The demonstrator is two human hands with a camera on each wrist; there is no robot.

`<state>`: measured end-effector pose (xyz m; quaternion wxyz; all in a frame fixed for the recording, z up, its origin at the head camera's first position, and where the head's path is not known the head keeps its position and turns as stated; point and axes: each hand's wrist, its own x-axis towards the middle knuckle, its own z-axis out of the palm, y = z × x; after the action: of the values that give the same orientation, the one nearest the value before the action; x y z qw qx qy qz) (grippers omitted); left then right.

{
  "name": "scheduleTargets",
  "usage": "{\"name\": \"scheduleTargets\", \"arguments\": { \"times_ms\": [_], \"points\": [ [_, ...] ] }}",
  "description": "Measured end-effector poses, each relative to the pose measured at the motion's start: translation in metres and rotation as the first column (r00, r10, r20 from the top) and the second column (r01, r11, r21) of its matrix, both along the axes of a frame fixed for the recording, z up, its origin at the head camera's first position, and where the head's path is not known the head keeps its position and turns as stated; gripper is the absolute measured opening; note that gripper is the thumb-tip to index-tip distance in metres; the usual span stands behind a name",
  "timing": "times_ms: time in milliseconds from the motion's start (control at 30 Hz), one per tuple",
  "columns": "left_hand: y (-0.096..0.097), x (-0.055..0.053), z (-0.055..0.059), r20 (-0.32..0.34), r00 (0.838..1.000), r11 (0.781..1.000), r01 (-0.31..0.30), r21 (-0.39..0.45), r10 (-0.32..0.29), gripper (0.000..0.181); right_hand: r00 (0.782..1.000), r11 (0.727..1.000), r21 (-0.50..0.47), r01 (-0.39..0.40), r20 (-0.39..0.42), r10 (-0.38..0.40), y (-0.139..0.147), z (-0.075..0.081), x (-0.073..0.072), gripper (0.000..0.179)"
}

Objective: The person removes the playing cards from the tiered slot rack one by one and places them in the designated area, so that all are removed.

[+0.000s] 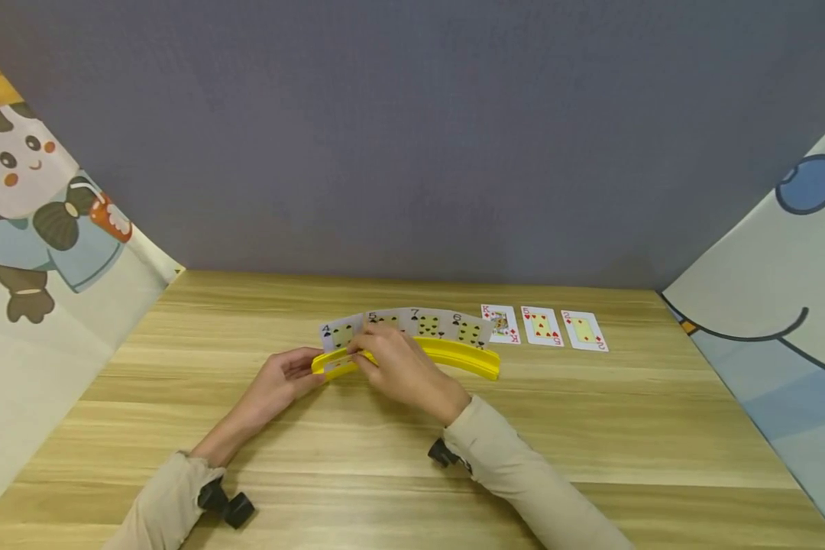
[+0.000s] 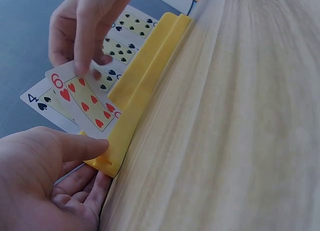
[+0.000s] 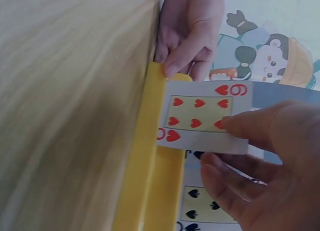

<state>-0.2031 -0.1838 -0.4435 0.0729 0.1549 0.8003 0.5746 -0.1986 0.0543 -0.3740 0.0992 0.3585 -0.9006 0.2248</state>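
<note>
My left hand (image 1: 282, 380) grips the left end of a curved yellow card holder (image 1: 461, 357), its thumb on the front face. My right hand (image 1: 406, 368) pinches a six of hearts (image 3: 200, 111) near its upper edge. That card's lower edge meets the front groove of the holder, at the left end. Behind it in the holder stand a four of spades (image 1: 341, 336), a five of spades (image 1: 385, 315), a seven of spades (image 1: 428, 325) and a six of spades (image 1: 469, 333). In the head view the right hand hides much of the five and the six of hearts.
Face up on the wooden table (image 1: 591, 428), right of the holder, lie a king of diamonds (image 1: 500, 324), a heart card (image 1: 541, 326) and a two of diamonds (image 1: 584, 331). A grey partition (image 1: 412, 153) stands behind; printed panels flank both sides.
</note>
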Motion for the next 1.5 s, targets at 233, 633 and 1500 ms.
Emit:
{"name": "scheduleTargets", "arguments": {
  "times_ms": [233,633,1500],
  "points": [
    [0.001,0.000,0.001,0.010,1.000,1.000,-0.001,0.001,0.001,0.040,0.996,1.000,0.019,0.010,0.093,-0.011,0.002,-0.007,-0.006,0.018],
    [0.002,-0.002,0.000,0.005,1.000,1.000,0.001,0.003,-0.001,0.039,0.992,1.000,0.003,0.005,0.127,-0.005,0.003,-0.012,-0.011,0.020],
    [-0.001,-0.002,-0.003,-0.024,1.000,1.000,-0.005,0.001,0.005,0.039,0.987,0.957,-0.284,-0.055,0.129,0.095,0.012,0.004,0.011,0.041]
  ]
}}
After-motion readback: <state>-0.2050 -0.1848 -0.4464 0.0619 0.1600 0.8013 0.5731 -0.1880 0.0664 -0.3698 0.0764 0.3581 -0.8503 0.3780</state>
